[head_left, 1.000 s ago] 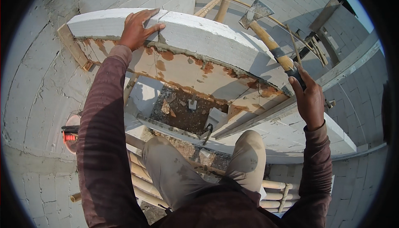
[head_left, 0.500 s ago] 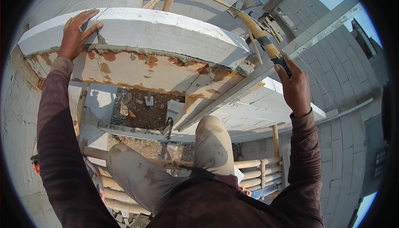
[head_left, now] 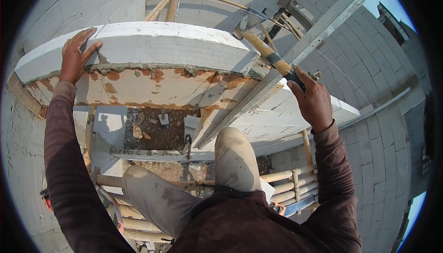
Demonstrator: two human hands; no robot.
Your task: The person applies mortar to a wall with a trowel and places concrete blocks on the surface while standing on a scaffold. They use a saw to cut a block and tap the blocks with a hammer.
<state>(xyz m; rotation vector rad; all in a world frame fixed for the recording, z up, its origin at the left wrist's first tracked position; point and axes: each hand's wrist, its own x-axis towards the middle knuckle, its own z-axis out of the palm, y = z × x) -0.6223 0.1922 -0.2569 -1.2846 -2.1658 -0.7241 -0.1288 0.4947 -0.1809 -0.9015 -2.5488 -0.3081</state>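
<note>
My left hand [head_left: 77, 55] rests with fingers spread on the top edge of a row of white aerated concrete blocks, near the joint between a short left block [head_left: 44, 59] and a long right block [head_left: 170, 43]. The blocks lie on a grey mortar bed [head_left: 147, 67] above a stained pale beam [head_left: 152, 87]. In my right hand [head_left: 315, 98] is a hatchet [head_left: 263, 45], gripped at the black wrapped end of its wooden handle. Its broad dark metal head is at the long block's right end; whether it touches the block, I cannot tell.
A long metal straightedge [head_left: 318, 34] slants up to the right past the blocks. More white blockwork [head_left: 286, 114] stands right. Bamboo poles [head_left: 295, 184] and a blue-bladed saw [head_left: 300, 205] are by my legs. Rubble ground [head_left: 154, 124] shows far below through a gap.
My right hand has brought the hatchet down and left, its head now close to the long block's end. My left hand stays on the blocks. The whole view has shifted slightly.
</note>
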